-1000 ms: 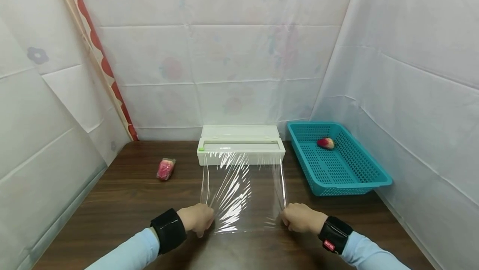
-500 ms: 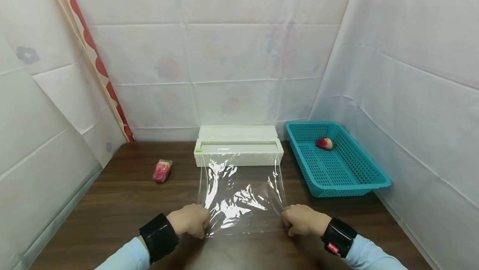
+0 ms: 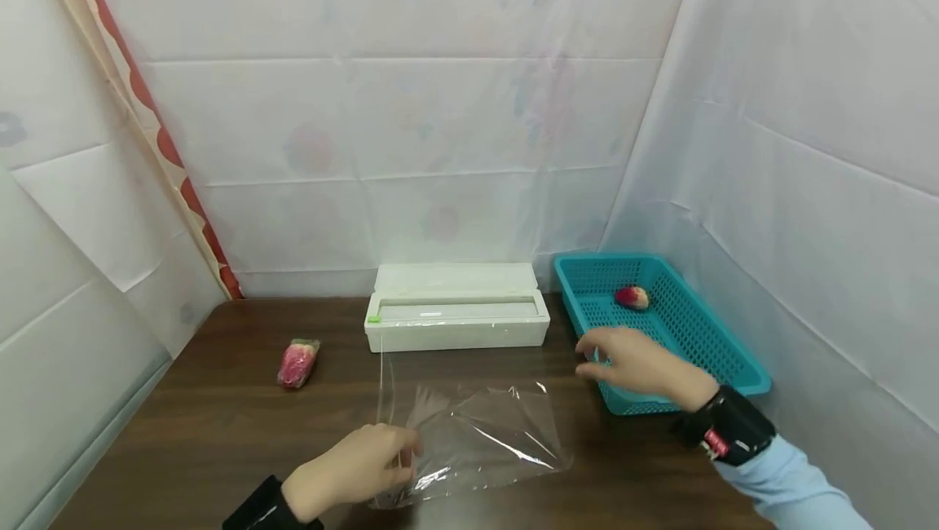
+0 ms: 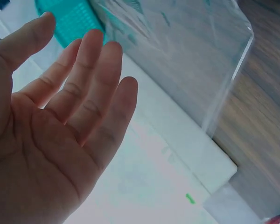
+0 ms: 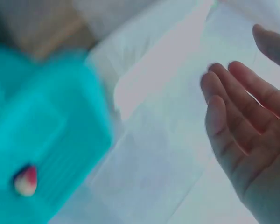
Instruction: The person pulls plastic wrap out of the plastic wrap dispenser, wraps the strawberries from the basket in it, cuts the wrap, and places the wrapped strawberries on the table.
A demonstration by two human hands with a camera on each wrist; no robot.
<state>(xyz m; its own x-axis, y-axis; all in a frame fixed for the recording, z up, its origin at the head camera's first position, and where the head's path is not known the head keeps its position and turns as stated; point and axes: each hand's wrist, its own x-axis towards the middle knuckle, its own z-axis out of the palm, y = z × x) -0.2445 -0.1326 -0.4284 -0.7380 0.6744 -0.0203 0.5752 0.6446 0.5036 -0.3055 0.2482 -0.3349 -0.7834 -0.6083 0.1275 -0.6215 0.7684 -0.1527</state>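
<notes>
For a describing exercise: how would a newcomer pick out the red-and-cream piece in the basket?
On the dark table, find the teal basket right of the white box. Toward its far end lies the red-and-cream piece. Unlike the wrapped pink piece left of the box, it sits inside the basket.

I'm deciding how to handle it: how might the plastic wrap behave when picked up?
The plastic wrap is probably floppy: creases run across it. It's likely light, looking thin and see-through. It may fold over on the right, where no hand holds it.

Makeshift booth; creased white sheets (image 3: 440, 106) around a dark wooden tabletop (image 3: 198, 432)
</notes>
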